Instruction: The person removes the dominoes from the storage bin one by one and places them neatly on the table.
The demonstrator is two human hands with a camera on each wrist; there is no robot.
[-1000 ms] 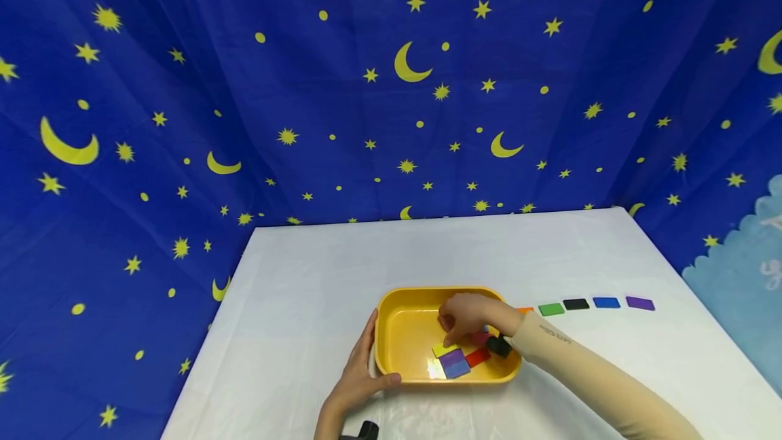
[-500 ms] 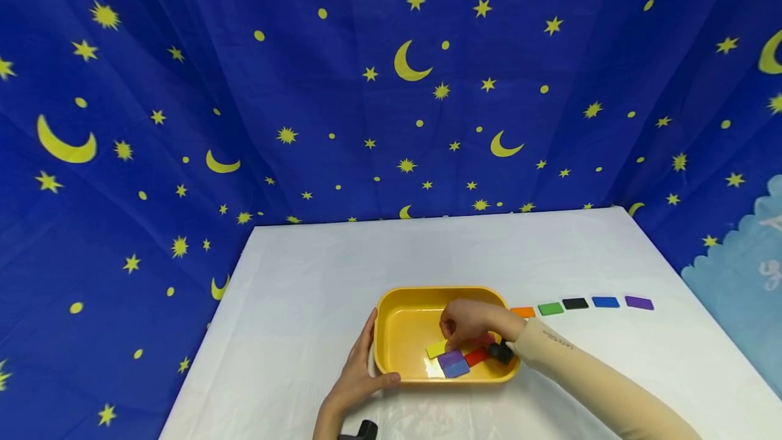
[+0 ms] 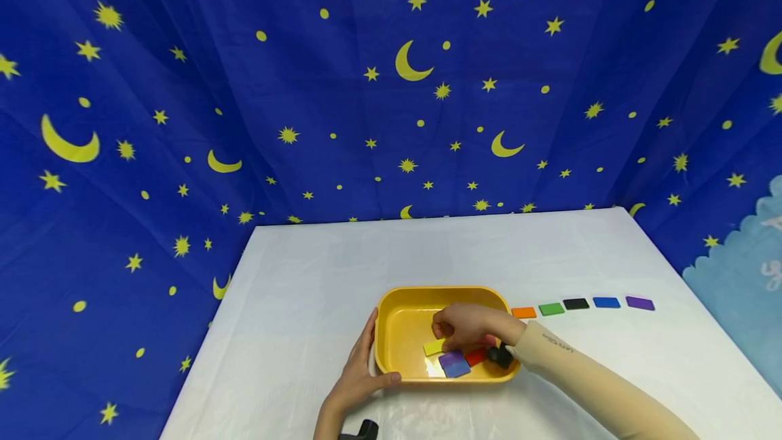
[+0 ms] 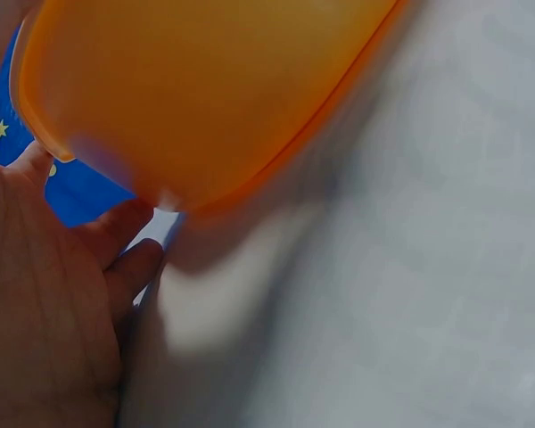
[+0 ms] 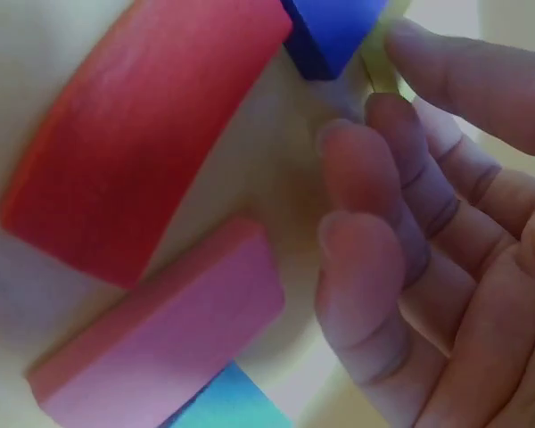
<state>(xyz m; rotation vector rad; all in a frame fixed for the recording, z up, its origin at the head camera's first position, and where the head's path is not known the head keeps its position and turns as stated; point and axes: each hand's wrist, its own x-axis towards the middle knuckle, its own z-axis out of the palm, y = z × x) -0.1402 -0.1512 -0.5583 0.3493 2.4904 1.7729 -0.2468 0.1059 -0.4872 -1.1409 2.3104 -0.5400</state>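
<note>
My left hand (image 3: 357, 365) holds a yellow plastic tray (image 3: 391, 297) at its near left corner. Its thumb lies at the front rim and its fingers run up the outside of the left wall. In the left wrist view, the tray (image 4: 205, 98) looks orange beside the fingers. My right hand (image 3: 470, 324) reaches into the tray, thumb and fingertips at the right end of a yellow block (image 3: 434, 347). In the right wrist view, the thumb and index fingertip meet that yellow block (image 5: 383, 53). Close by lie a red block (image 5: 152, 125), a pink block (image 5: 169, 330) and a blue-purple block (image 3: 454, 363).
Right of the tray, a row of flat blocks lies on the white table: orange (image 3: 523, 312), green (image 3: 552, 309), black (image 3: 576, 303), blue (image 3: 607, 302) and purple (image 3: 640, 303). A light-blue block (image 5: 232, 401) shows inside the tray. Blue star-patterned cloth hangs behind.
The yellow block has slid slightly left inside the tray, with my right hand staying over it. The orange block now shows fully beside the right wrist. My left hand keeps its place.
</note>
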